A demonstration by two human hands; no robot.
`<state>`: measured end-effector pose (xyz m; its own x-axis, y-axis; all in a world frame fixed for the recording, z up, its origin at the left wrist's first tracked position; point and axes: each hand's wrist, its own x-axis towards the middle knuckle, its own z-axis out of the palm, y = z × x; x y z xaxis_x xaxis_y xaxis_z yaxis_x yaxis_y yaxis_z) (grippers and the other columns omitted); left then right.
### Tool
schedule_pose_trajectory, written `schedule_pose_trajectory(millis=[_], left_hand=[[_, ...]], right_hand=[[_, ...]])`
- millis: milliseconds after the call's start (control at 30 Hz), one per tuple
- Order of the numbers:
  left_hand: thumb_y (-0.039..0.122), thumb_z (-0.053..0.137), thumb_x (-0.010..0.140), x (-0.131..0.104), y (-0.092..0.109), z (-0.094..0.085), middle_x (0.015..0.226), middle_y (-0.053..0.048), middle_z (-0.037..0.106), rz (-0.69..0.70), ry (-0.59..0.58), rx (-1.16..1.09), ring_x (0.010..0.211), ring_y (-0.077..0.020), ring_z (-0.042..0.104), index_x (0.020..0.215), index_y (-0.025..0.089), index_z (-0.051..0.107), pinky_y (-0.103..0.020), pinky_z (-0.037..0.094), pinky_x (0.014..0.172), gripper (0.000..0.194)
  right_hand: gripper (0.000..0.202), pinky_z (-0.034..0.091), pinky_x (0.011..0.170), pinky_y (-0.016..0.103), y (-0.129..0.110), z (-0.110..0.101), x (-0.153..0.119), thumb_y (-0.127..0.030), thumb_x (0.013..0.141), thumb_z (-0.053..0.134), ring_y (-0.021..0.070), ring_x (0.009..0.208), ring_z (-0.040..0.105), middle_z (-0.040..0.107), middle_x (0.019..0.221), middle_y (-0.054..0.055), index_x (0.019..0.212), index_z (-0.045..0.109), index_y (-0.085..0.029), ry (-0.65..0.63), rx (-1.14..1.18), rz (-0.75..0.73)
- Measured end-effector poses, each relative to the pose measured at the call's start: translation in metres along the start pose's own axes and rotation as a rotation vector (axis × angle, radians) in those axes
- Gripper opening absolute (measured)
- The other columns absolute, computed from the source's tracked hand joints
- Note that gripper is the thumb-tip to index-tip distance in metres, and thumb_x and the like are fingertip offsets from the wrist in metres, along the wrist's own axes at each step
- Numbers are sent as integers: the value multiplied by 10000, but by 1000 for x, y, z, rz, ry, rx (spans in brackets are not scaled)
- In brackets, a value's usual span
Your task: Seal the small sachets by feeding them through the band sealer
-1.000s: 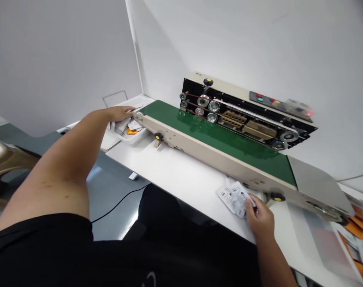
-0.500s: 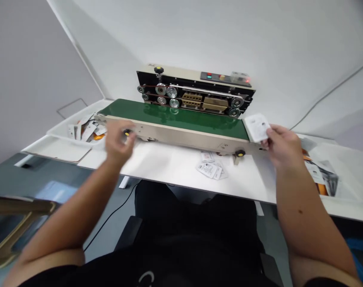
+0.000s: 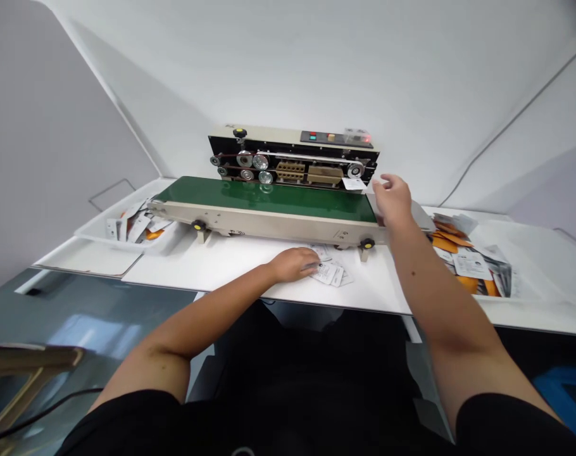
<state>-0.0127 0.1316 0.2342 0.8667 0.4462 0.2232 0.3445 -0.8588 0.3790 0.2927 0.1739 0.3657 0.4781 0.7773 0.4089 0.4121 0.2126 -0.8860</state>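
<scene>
My right hand [image 3: 393,195] is beside the infeed end of a band sealing machine [image 3: 292,161], fingers apart and holding nothing. Just left of its fingertips, a small white printed packet [image 3: 354,183] has its edge in the machine's rollers, above the green conveyor belt [image 3: 269,197]. On the white table in front of the conveyor lie several small printed packets [image 3: 330,273]. My left hand [image 3: 296,264] is at the left edge of this little pile, fingers closed on a packet there; the fingertips are partly hidden.
A clear plastic tray [image 3: 167,242] of packets stands at the left end of the conveyor. To the right, another tray [image 3: 537,297] holds white and orange packets [image 3: 472,266]. The table's front edge [image 3: 174,285] runs close to my body. A chair [image 3: 36,367] stands at lower left.
My right hand has let go of the packet, which is now in the sealer's rollers. My left hand has moved right, from the conveyor's left knob to the packets on the table.
</scene>
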Motion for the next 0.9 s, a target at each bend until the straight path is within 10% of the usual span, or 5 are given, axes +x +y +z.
schedule_pose_trajectory(millis=[100,333,467,633,900], left_hand=[[338,599,1045,12,-3,13,1467,-144,662,-97,69,22,1352,-302,636,1396,181,662,-438,529,1146,390],[472,632,1040,17,-9,31,1530,-154,621,-178,66,122,1419,-348,581,1549,192,536,-542,421,1238,589],[447,593,1073,10,-13,27,1358,-129,734,-87,142,205,1242,-294,695,1352,199,705,-449,541,1088,389],[384,501,1127,-5,-9,17,1009,-101,794,-2,527,290,923,-200,751,1141,196,791,-327,597,839,347],[229,457,1124,-18,9,13,1180,-121,780,375,566,486,1052,-222,770,1374,211,676,-329,638,805,334]], right_hand=[[282,500,705,287,8,-8,-74,-353,958,627,163,744,584,655,843,19,1168,738,-202,67,-98,-200],[436,461,944,440,67,0,-216,-402,965,666,300,1005,589,727,999,108,1348,731,-205,-614,-569,-382],[468,403,1027,494,87,1,-225,-414,999,644,350,1183,570,729,1155,137,1427,695,-232,-631,-708,-373],[432,391,1053,535,85,0,-222,-428,1000,635,355,1156,580,743,1088,134,1366,734,-221,-526,-623,-317],[685,561,774,385,63,5,-215,-561,980,596,208,772,670,754,874,53,1550,527,-187,-546,303,188]])
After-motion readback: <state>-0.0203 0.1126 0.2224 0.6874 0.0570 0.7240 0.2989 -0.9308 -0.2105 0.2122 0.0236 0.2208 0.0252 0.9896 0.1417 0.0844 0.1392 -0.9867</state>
